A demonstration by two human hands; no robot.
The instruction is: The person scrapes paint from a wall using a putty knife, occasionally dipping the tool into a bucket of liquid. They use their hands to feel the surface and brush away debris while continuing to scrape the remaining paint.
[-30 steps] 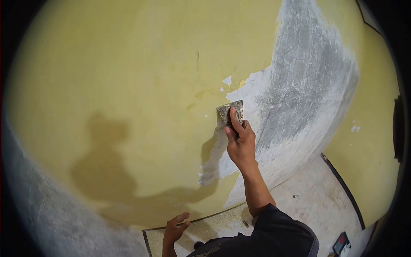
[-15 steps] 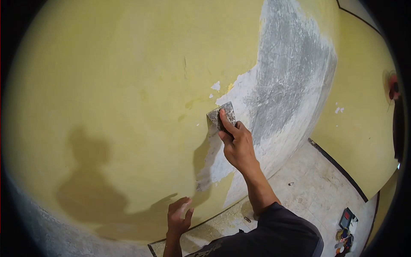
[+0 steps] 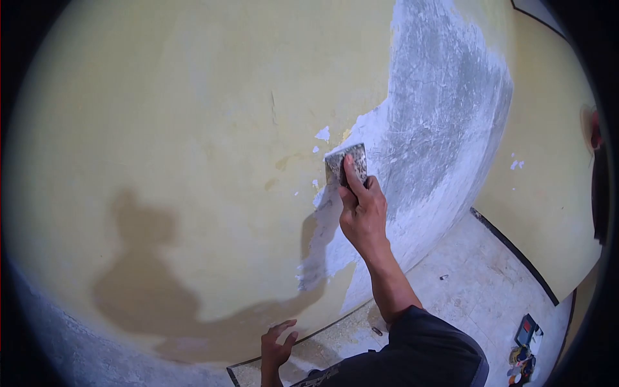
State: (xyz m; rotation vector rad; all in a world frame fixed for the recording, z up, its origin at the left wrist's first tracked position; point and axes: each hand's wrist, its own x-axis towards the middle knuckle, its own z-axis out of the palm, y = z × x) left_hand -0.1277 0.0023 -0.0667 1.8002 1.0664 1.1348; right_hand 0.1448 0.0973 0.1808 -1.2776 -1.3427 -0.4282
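Note:
My right hand (image 3: 365, 213) is closed round a scraper (image 3: 353, 158), its index finger stretched along the speckled metal blade. The blade lies against the wall (image 3: 193, 97) at the border between yellow paint and a bared white and grey patch (image 3: 438, 97). Small chipped spots (image 3: 322, 133) show left of the blade's upper corner. Low in the view, my left hand (image 3: 277, 346) is empty, its fingers apart and bent, close to the foot of the wall. The scraper's handle is mostly hidden in my right palm.
Pale flakes lie on the floor (image 3: 451, 303) along the wall's dark base strip. A dark case (image 3: 527, 329) and several small containers (image 3: 520, 356) stand at the lower right. A second yellow wall (image 3: 541, 161) meets the floor on the right.
My right hand and the scraper have moved right and slightly up. A small white chipped spot now shows where the blade was. My left hand is lower and further right.

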